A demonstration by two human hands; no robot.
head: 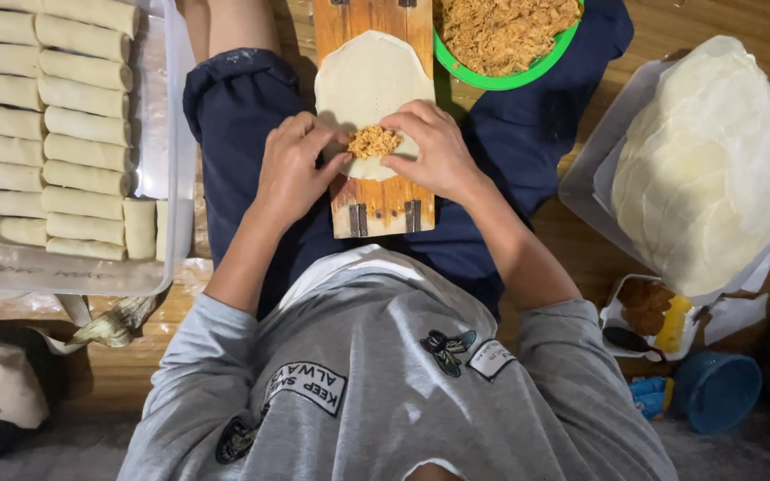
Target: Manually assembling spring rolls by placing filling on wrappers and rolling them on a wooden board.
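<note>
A round pale wrapper (369, 80) lies flat on a wooden board (383, 203) across my lap. A small heap of shredded golden filling (374, 141) sits on the wrapper's near edge. My left hand (294, 169) pinches the wrapper edge at the left of the heap. From the other side, my right hand (436, 147) presses its fingertips against the filling and wrapper. A green bowl (490, 80) of the same shredded filling stands just beyond the board.
A clear plastic tray (176, 134) at the left holds several finished pale rolls (82, 116). At the right a stack of round wrappers (710, 160) rests on a tray. A small food container (652, 316) and a blue cup (716, 390) sit near my right elbow.
</note>
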